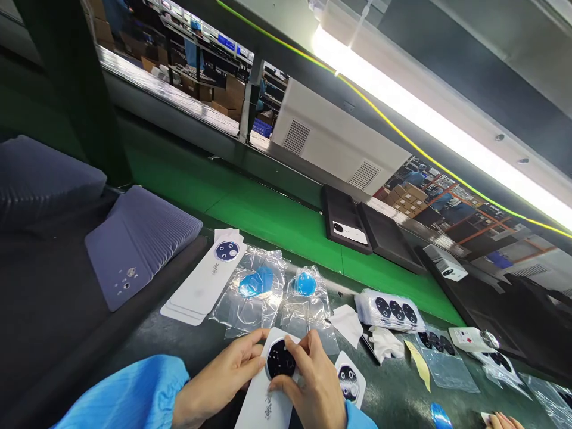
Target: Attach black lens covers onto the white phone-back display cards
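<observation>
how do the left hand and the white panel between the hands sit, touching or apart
Touching. The head view shows the left hand at the white panel, its thumb lapping over the edge with no visible gap.

My view cuts the white panel at the bottom; right fingers partly hide its black disc. A co-worker's hand is cut off; a distant figure, probably a person, is too small to read.

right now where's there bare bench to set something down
The bench looks bare between the spare panel by the right hand, yellow slip and blue film, and between the nearer purple stack, white panels and left sleeve. Crowded: around the clear bags, lens packs and tissue.
</observation>
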`<act>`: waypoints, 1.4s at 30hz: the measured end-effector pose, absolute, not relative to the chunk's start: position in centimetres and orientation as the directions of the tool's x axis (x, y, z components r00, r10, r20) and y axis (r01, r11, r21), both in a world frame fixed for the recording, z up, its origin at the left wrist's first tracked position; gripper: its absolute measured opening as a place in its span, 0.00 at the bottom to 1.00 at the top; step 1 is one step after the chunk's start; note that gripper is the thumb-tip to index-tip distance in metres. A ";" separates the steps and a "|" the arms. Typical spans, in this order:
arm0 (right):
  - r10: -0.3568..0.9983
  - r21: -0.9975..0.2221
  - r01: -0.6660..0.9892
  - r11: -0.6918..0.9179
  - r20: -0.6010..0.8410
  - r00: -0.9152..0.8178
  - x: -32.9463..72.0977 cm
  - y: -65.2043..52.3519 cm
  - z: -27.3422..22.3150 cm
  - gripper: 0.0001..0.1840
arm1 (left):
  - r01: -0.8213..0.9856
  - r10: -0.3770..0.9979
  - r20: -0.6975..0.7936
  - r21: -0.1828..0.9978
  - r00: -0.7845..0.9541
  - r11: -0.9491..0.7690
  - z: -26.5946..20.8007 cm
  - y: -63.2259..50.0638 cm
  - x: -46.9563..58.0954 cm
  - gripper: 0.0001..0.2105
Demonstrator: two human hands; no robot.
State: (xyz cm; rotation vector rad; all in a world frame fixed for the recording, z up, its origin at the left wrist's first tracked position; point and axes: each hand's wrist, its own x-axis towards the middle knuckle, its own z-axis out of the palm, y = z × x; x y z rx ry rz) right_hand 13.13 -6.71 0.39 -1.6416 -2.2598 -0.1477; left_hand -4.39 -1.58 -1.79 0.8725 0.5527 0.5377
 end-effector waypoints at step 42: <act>0.913 -0.506 0.795 0.334 0.385 -0.138 12.4 -7.4 0.5 0.15 | -0.029 0.707 -0.259 0.930 0.658 0.367 -1.5 -1.4 -4.8 0.24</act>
